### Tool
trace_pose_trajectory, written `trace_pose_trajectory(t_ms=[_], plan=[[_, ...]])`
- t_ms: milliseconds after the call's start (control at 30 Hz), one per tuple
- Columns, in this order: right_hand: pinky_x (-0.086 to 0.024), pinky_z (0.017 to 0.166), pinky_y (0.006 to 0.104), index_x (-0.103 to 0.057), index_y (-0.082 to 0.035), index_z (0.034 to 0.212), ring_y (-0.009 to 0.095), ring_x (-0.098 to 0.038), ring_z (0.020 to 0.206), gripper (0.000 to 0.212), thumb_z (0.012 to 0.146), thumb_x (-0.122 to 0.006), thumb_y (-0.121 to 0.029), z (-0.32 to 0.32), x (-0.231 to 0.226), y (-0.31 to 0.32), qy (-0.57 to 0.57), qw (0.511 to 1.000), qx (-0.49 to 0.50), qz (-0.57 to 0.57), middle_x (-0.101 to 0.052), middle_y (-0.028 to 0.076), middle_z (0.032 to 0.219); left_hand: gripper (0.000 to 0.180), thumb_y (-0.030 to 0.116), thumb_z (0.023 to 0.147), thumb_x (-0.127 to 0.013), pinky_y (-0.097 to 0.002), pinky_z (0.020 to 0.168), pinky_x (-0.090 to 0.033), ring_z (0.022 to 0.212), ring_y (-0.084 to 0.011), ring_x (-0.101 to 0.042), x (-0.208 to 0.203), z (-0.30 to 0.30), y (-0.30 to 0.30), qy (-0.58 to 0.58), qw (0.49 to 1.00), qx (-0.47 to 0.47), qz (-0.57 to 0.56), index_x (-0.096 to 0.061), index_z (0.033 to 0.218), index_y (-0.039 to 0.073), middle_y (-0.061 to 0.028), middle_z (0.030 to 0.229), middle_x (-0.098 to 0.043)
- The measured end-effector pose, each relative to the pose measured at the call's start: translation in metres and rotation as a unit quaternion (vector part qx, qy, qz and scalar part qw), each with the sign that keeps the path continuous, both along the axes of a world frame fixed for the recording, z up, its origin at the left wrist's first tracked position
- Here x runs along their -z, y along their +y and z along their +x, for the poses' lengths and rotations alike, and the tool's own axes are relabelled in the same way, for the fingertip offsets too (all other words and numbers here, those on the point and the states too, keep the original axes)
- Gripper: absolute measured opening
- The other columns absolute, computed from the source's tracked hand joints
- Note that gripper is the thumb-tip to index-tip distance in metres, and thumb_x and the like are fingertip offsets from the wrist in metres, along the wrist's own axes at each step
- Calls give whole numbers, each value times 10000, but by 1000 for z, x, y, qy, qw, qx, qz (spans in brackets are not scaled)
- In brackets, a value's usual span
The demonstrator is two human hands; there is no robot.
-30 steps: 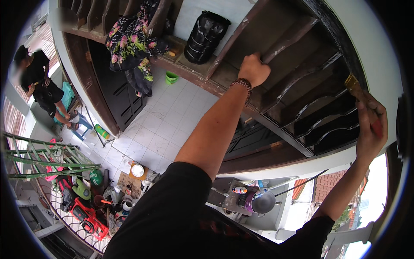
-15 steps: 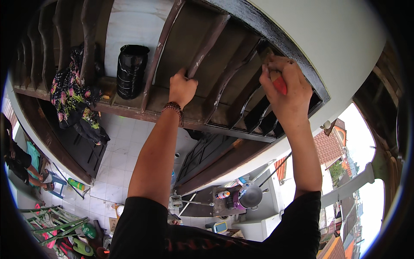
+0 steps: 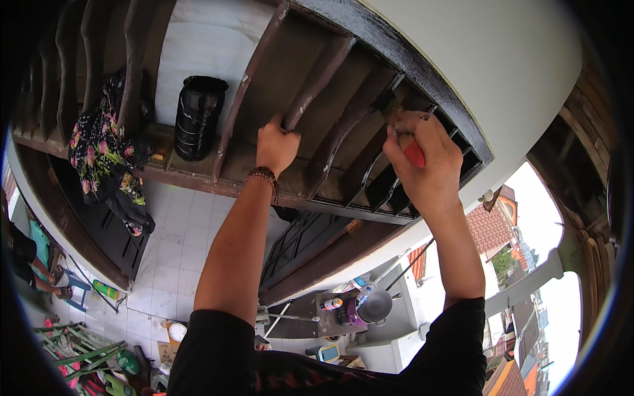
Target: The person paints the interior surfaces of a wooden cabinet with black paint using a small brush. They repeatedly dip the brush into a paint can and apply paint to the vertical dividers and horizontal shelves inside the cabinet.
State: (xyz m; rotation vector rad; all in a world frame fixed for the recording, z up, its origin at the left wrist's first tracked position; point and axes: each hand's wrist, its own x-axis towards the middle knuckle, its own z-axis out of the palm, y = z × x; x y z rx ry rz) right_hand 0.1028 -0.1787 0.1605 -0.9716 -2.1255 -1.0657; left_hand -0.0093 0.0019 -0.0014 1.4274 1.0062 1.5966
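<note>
My left hand (image 3: 277, 146) is wrapped round a brown wooden slat (image 3: 321, 79) of the railing, near its lower end. In my right hand (image 3: 426, 155) is a paintbrush with a red handle (image 3: 415, 154), pinched between thumb and fingers. Its dark bristles (image 3: 385, 101) point up and left, beside the upper part of a wavy slat (image 3: 356, 109). Whether they touch the wood I cannot tell. A black cylindrical container (image 3: 200, 119) stands on the ledge left of my left hand. The railing's dark upper rail (image 3: 416, 66) looks patchy black and grey.
A dark floral cloth (image 3: 99, 155) hangs over the ledge at left. Far below lie a tiled floor (image 3: 172, 247), a grey pan (image 3: 374, 305) on a counter and a green ladder-like frame (image 3: 79, 353). Another person's arm (image 3: 43, 274) shows at lower left.
My right hand and the paintbrush have moved slightly left and down, and the bristles show more clearly. My left hand keeps its grip on the slat. The whole view has shifted a little.
</note>
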Motion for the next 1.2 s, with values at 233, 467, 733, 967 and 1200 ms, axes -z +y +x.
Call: trace_pose_trajectory(t_ms=[233,467,733,967,1200], plan=[[-529,632,401,-554,-25,908,321,-624,731,322,688,-784,23,-6,12,11,-46,996,71,-42,-586,130,856,360,72,729,-597,-404,731,-514,753,-388,-694,10,7,8,-1,999,-10,32,-597,1039,-112,-266,707,-653],[-538,636,406,-540,-28,908,322,-623,754,308,694,-757,12,-24,5,16,-21,995,85,46,-584,133,896,321,65,726,-593,-438,802,-518,849,-437,-675,1,-1,3,-6,1000,6,-1,-627,1006,-87,-285,775,-670],[-558,629,399,-542,-22,976,303,-623,775,372,673,-757,-8,-26,2,10,-2,997,31,72,-548,123,894,269,54,722,-587,-416,748,-518,791,-431,-681,3,4,5,-11,1000,-10,18,-615,950,-87,-291,747,-654],[-572,600,376,-535,5,994,308,-642,796,307,738,-698,-44,-24,45,16,-25,987,106,-120,-552,170,906,271,62,729,-588,-384,722,-509,751,-393,-681,8,9,11,-9,1000,-1,15,-630,960,-72,-257,744,-661],[-576,606,345,-569,-32,915,296,-635,809,251,717,-722,-52,20,62,15,35,998,-10,51,-587,156,1072,264,63,723,-582,-373,719,-510,729,-349,-689,9,5,15,0,1000,-14,-9,-652,943,-64,-226,740,-675]])
